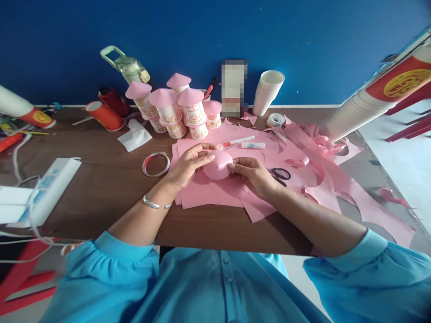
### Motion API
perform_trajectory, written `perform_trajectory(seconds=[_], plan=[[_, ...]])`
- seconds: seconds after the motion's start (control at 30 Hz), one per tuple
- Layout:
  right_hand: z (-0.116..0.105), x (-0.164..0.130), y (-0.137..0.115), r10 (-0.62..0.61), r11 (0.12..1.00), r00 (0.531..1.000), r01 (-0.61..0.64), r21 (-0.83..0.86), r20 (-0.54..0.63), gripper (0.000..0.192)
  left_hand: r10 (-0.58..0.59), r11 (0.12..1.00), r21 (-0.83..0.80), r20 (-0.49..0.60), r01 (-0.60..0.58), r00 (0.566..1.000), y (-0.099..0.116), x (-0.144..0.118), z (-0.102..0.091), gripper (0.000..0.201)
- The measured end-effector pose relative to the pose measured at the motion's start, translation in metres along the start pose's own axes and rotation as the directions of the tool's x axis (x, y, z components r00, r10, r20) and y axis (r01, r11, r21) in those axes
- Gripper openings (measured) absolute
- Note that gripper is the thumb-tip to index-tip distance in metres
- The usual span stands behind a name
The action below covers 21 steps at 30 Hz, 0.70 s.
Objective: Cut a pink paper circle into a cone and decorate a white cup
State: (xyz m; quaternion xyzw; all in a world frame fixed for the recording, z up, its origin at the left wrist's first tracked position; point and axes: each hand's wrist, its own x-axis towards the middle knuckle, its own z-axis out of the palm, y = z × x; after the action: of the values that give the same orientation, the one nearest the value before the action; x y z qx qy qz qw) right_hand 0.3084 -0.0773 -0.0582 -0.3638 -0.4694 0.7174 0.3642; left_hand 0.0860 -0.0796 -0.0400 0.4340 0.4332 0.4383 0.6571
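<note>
- Forming a pink paper cone (218,164) over the pink sheets (215,190) on the brown table (111,188); cone held just above the sheets, between both hands, near the table's middle
- Left hand (188,163) curled over the cone's left side and top, fingers closed lightly on the paper; right hand (254,176) pinching the cone's right edge between thumb and fingertips; both grips closed on the cone, not tight enough to crush it
- Step in hand, by the look of it: shaping and closing the cone's seam; seam itself hidden under the fingers, so cannot tell whether glued yet
- Finished pieces at the back: paper cups with pink roofs (178,110), stacked in a cluster; plain white cups (267,92) beside them
- Glue stick (253,145) and red pen (237,141) just beyond the cone; scissors (280,174) just right of the right hand; tape ring (156,164) left of the left hand
- Next move likely calls for holding the overlap steady with one hand while freeing the other; gentle pressure, since thin paper dents easily
</note>
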Motion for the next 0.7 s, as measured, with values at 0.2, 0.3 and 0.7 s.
perform_trajectory(seconds=[0.2, 0.3, 0.7], plan=[[0.002, 0.002, 0.005, -0.037, 0.999, 0.999, 0.039, 0.029, -0.038, 0.042, 0.012, 1.000, 0.024, -0.123, -0.009, 0.992, 0.002, 0.004, -0.009, 0.044], [0.004, 0.003, 0.012, -0.073, 0.996, 0.992, 0.068, -0.055, -0.104, 0.051, 0.031, 0.998, 0.051, -0.187, -0.022, 0.982, 0.007, 0.006, -0.018, 0.043], [0.009, -0.004, 0.023, -0.358, 0.631, 0.924, 0.344, -0.696, 0.132, 0.027, 0.031, 0.970, 0.239, -0.341, 0.055, 0.939, 0.012, -0.015, -0.071, 0.049]])
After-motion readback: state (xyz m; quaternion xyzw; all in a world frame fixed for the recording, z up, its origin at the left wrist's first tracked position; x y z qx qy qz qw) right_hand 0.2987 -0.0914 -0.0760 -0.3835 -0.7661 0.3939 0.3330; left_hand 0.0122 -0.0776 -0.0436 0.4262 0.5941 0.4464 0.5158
